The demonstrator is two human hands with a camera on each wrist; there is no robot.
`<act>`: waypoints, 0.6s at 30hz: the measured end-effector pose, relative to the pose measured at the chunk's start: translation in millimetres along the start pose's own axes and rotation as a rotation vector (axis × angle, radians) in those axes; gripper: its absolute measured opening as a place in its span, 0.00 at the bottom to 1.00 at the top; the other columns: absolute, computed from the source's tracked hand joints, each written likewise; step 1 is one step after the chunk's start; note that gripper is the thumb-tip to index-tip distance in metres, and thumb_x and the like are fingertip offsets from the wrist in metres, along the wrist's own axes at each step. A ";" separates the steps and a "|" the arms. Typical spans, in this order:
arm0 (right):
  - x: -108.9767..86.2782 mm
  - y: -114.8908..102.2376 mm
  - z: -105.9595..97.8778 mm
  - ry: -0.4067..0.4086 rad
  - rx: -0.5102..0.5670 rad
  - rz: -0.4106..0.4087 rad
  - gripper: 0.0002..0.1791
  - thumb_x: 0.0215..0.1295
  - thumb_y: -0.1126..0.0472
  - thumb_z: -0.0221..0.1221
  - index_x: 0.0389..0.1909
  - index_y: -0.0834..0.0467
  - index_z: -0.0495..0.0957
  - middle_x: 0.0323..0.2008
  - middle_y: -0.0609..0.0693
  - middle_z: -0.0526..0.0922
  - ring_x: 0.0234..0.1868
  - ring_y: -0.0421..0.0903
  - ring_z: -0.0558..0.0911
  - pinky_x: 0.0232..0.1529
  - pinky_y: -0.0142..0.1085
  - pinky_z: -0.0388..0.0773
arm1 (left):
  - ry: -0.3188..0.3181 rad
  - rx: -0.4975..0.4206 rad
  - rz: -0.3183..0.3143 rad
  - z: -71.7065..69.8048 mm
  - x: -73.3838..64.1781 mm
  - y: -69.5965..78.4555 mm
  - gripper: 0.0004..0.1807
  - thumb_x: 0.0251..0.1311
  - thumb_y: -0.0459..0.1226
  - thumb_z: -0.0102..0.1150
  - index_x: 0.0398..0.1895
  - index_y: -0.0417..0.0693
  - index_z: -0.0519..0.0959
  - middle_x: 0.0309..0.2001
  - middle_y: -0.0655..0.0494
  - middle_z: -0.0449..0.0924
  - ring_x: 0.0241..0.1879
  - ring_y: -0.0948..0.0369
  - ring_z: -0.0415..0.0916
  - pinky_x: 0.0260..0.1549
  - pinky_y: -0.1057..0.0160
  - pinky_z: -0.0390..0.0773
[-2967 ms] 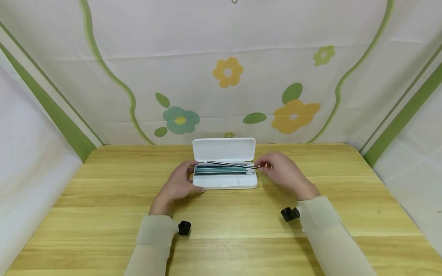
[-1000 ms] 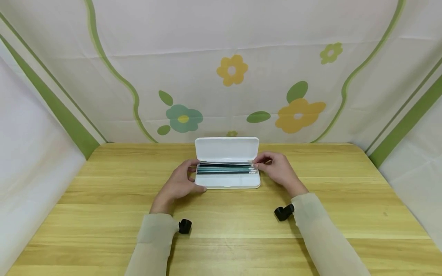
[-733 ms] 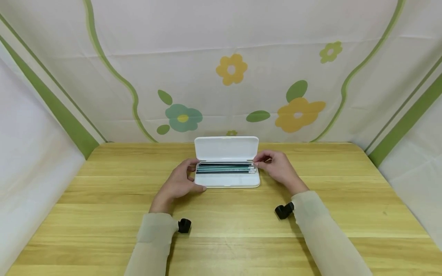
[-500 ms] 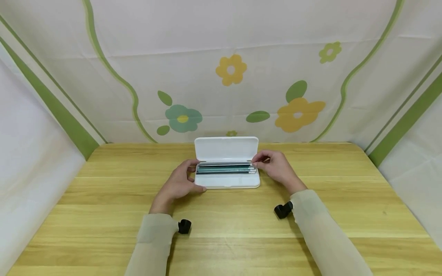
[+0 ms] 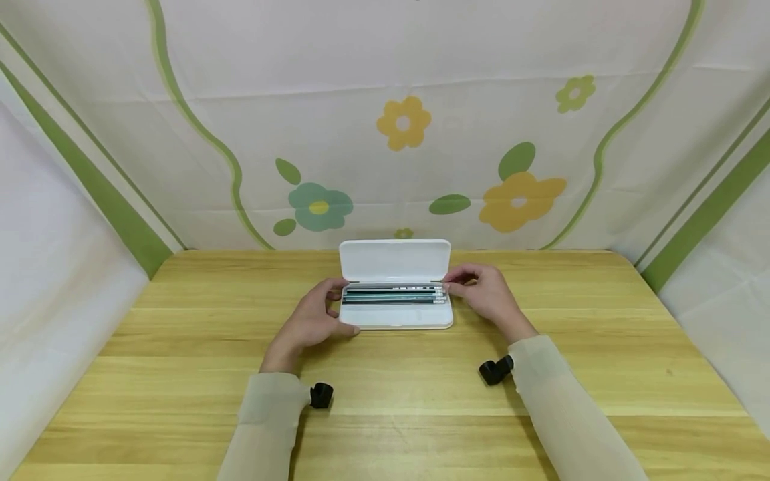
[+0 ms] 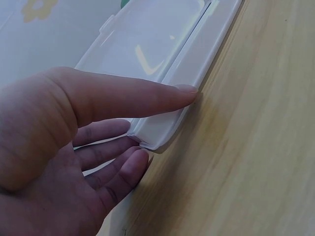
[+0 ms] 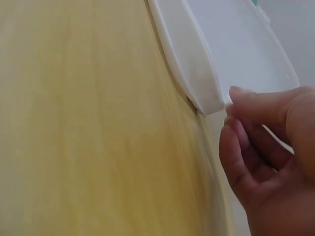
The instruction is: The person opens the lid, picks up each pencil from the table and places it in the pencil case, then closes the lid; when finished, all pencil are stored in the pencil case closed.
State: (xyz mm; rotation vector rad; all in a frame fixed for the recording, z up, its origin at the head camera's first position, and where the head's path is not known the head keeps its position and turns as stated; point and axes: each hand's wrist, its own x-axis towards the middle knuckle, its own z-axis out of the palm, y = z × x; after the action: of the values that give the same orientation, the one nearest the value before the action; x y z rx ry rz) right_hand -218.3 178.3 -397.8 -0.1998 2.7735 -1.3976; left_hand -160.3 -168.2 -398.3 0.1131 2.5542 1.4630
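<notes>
A white pencil case (image 5: 397,316) lies on the table with its lid (image 5: 395,260) raised at the back. Several dark and green pencils (image 5: 391,294) lie side by side in it, their white-tipped eraser ends to the right. My left hand (image 5: 309,317) holds the case's left end, thumb along the front edge and fingers round the back corner. My right hand (image 5: 484,294) is at the right end, thumb and bent fingers (image 7: 234,152) close together at the rim near the pencil ends. I cannot tell whether they pinch anything.
The wooden table (image 5: 391,427) reaches back to a white cloth (image 5: 337,120) printed with flowers, with more cloth on both sides. Black devices (image 5: 321,395) are worn at both wrists.
Three seconds ago my right hand held a dark pencil slantwise over the case; that pencil now lies flat along the back of the row. My left hand has kept its hold.
</notes>
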 end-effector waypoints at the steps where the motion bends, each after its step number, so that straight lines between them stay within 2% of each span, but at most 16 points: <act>1: -1.1 0.9 -1.1 0.009 0.008 0.022 0.09 0.73 0.55 0.70 0.49 0.52 0.89 0.49 0.52 0.89 0.48 0.51 0.83 0.51 0.41 0.80 | 0.000 0.000 0.001 0.2 0.0 0.1 0.50 0.50 0.33 0.84 0.78 0.48 0.68 0.71 0.39 0.72 0.55 0.46 0.78 0.60 0.47 0.81; 6: -7.3 3.1 -3.3 0.003 0.170 0.114 0.23 0.79 0.47 0.62 0.66 0.55 0.82 0.61 0.57 0.85 0.57 0.54 0.86 0.55 0.39 0.87 | -0.003 -0.011 0.001 -1.1 0.6 -1.5 0.50 0.50 0.34 0.84 0.78 0.50 0.68 0.72 0.40 0.71 0.57 0.45 0.78 0.61 0.45 0.80; 9: -9.4 3.1 -2.6 -0.042 0.285 0.116 0.30 0.81 0.44 0.59 0.75 0.56 0.74 0.70 0.58 0.81 0.67 0.56 0.84 0.62 0.39 0.86 | -0.002 -0.020 0.002 -1.4 1.8 -4.0 0.50 0.50 0.34 0.84 0.78 0.51 0.68 0.73 0.40 0.71 0.57 0.45 0.78 0.62 0.45 0.80; 12: -10.9 2.5 -1.6 -0.079 0.357 0.094 0.34 0.81 0.41 0.57 0.79 0.54 0.70 0.73 0.59 0.78 0.71 0.57 0.81 0.66 0.42 0.83 | 0.002 -0.032 0.005 -1.0 2.5 -5.9 0.50 0.50 0.34 0.84 0.78 0.51 0.69 0.72 0.41 0.72 0.58 0.45 0.77 0.61 0.46 0.80; 18: -13.7 1.2 -1.7 -0.105 0.406 0.073 0.36 0.80 0.40 0.59 0.80 0.54 0.68 0.73 0.59 0.78 0.72 0.57 0.81 0.67 0.42 0.83 | 0.006 -0.032 0.018 -0.4 2.0 -6.8 0.50 0.50 0.34 0.84 0.78 0.50 0.69 0.73 0.41 0.72 0.61 0.44 0.76 0.63 0.45 0.79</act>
State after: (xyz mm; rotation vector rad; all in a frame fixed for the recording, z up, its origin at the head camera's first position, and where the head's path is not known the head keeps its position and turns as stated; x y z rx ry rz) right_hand -205.0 182.1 -398.2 -0.1521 2.3252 -1.8276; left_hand -162.2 -171.7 -404.3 0.1274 2.5396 1.5121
